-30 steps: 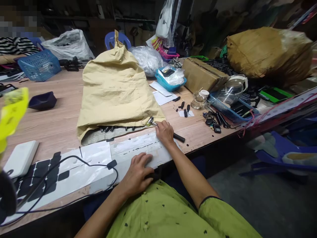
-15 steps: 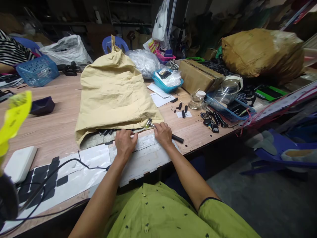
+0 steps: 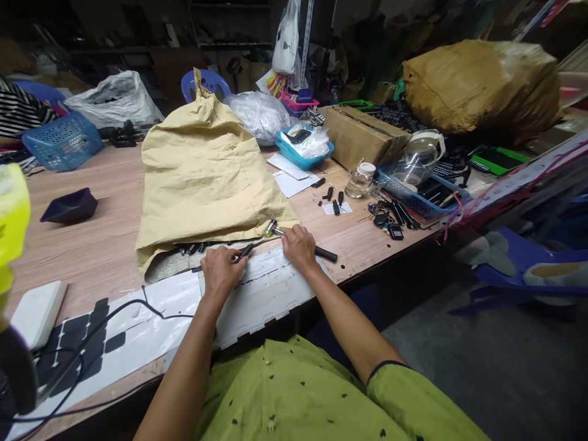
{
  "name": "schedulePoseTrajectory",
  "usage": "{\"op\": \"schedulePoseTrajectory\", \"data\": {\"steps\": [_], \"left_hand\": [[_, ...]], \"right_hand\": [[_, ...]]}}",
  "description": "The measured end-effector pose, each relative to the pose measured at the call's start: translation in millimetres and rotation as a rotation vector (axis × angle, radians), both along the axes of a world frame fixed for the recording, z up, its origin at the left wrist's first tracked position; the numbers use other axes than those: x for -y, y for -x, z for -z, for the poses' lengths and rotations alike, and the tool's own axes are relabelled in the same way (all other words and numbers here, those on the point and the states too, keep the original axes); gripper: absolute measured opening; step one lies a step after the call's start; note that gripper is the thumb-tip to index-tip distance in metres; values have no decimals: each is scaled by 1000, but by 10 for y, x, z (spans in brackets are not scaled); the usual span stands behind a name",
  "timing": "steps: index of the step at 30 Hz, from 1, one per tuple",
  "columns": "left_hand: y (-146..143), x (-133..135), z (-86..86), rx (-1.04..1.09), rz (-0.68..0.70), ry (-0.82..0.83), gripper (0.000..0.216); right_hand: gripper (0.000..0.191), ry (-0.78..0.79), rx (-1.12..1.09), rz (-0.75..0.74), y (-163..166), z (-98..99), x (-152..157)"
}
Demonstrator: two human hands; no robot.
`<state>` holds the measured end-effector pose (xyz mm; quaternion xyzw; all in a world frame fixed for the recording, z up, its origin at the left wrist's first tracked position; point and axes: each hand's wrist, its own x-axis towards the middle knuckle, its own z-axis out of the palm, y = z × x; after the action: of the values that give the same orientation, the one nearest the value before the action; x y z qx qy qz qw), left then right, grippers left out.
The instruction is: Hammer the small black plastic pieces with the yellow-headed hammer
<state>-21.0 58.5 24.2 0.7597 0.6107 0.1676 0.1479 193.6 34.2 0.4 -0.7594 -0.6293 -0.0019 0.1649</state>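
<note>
In my left hand (image 3: 219, 269) is a small black stick-like part (image 3: 244, 253), pinched by the fingers and pointing up to the right. My right hand (image 3: 299, 247) is closed around a small hammer (image 3: 326, 253); its black handle sticks out to the right and its metal head (image 3: 271, 228) to the left. Under both hands lies a flat whitish board (image 3: 266, 300) at the table's front edge. Just beyond them, the mouth of a beige sack (image 3: 206, 177) gapes, with several small black parts (image 3: 195, 248) inside it.
A white box (image 3: 39, 312) and a dark cable (image 3: 133, 303) lie at left, near a dark tray (image 3: 70, 206). To the right are a glass jar (image 3: 359, 181), a blue basket (image 3: 413, 199), a cardboard box (image 3: 362, 136) and loose black parts (image 3: 392, 223). A person's striped sleeve (image 3: 22, 110) shows far left.
My left hand has shifted slightly left and turned, so the black part in its fingers now shows clearly. My right hand keeps hold of the hammer. The whole view has shifted a little.
</note>
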Motion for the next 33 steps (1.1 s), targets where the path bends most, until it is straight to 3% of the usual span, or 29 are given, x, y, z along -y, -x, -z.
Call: {"op": "schedulePoseTrajectory", "data": {"steps": [5, 11, 17, 24, 33], "left_hand": [[34, 269, 152, 51, 126, 33, 19], [-98, 247, 286, 122, 141, 21, 16], [-97, 238, 311, 158, 152, 25, 20], [-115, 252, 297, 157, 143, 59, 22], [-119, 254, 312, 163, 139, 70, 21]], "right_hand": [[32, 3, 9, 7, 6, -8, 4], [32, 7, -12, 5, -12, -47, 1], [38, -147, -143, -12, -18, -81, 210], [38, -237, -505, -166, 71, -68, 617], [35, -180, -455, -212, 161, -22, 773]]}}
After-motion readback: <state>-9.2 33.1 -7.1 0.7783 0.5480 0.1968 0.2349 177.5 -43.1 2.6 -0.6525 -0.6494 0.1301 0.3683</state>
